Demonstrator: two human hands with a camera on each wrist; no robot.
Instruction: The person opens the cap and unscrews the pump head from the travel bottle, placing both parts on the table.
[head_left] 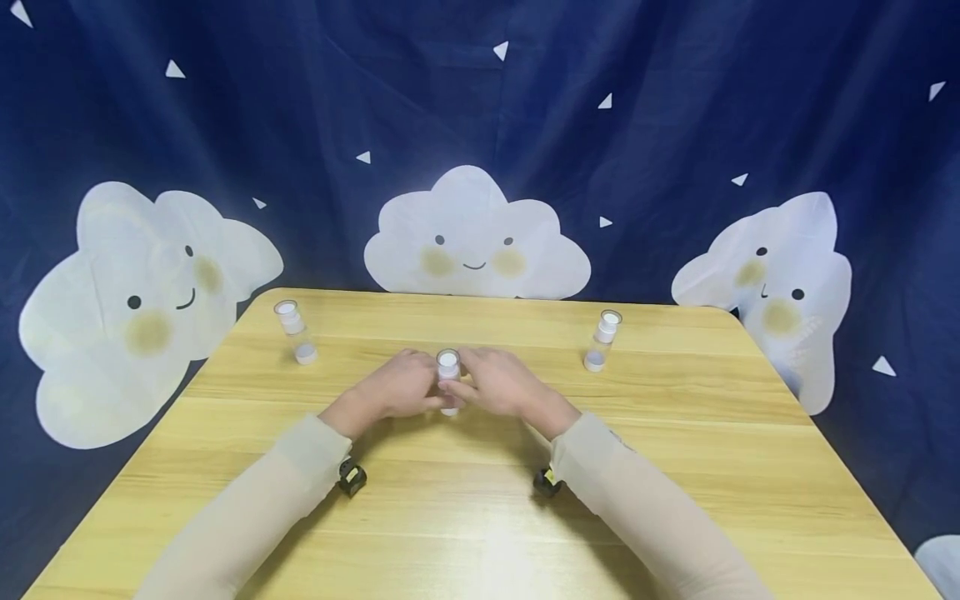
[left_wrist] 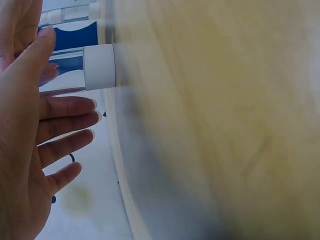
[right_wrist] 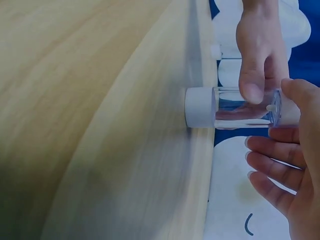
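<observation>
Upright at the table's centre stands a clear bottle (head_left: 448, 360) with a white base (right_wrist: 200, 107) and a white upper part. My left hand (head_left: 405, 385) grips its clear body from the left, thumb in front and fingers behind. From the other side my right hand (head_left: 498, 381) pinches it near the top between thumb and index finger. The remaining fingers of the right hand (right_wrist: 280, 165) extend loosely beside the bottle. In the left wrist view, the fingers of the left hand (left_wrist: 65, 120) are spread below the bottle's white base (left_wrist: 100, 66).
A similar bottle (head_left: 297, 333) stands at the back left of the wooden table (head_left: 450, 517), another bottle (head_left: 603, 340) at the back right. Behind the table's far edge hangs a dark blue curtain (head_left: 315, 100) with white clouds. Small black devices (head_left: 351, 477) sit at both wrists.
</observation>
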